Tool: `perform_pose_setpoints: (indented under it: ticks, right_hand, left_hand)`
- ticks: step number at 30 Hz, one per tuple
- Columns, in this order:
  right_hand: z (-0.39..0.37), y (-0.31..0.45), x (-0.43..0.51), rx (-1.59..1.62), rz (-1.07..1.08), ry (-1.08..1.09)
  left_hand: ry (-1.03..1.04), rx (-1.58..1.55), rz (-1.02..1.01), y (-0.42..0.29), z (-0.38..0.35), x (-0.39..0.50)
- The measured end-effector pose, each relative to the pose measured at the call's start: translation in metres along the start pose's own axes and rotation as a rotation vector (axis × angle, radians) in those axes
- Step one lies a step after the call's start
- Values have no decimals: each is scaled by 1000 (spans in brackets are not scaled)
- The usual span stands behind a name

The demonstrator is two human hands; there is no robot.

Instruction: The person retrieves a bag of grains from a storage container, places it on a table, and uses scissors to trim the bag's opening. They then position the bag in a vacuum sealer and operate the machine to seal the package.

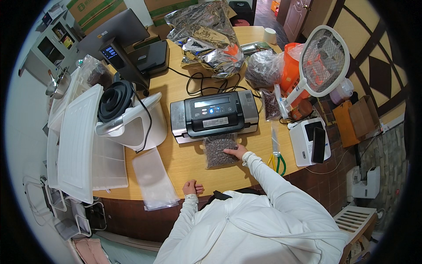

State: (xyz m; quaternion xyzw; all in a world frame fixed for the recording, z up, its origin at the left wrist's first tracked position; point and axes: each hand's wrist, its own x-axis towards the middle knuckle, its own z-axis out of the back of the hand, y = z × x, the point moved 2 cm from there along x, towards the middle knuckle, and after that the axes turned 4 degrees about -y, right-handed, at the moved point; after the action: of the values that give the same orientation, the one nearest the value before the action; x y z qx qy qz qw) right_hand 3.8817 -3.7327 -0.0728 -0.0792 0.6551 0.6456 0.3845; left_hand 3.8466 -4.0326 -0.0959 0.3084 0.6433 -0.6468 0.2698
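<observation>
A clear plastic bag of small dark granules lies flat on the wooden table. Its far end meets the front edge of a silver and black vacuum sealer, whose display and a blue button are lit; how far the bag reaches in is hidden. My right hand grips the bag's right side, with a digit stretched over its top. By the table's front edge my left hand has its fingers loosely curled, and nothing shows in it. To its left, a stack of flat clear plastic bags overhangs that edge.
Left of the sealer stand a white appliance with a black top and lidded plastic bins. Green-and-yellow-handled scissors, a white label printer and an electric fly swatter are on the right. Black cables and a foil bag lie behind.
</observation>
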Motion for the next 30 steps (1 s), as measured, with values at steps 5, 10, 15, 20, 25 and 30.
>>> perform_pose_setpoints:
  ticks: [5,10,15,20,25,30]
  right_hand:
    - [-2,-1,1,20,-3,6]
    - [-2,-4,4,37,5,11]
    - [-2,-4,3,21,19,-15]
    - [-1,-2,1,5,28,-9]
    - [-1,0,0,3,-16,3]
    - [-1,-3,2,3,6,-18]
  left_hand:
    - [-7,5,1,-1,0,0]
    - [-1,9,6,-1,0,0]
    - [-1,16,7,-2,-1,-2]
    - [-3,19,8,-2,0,-1]
    - [-6,-25,26,-4,-1,-3]
    - [-5,-34,20,-2,-1,-1]
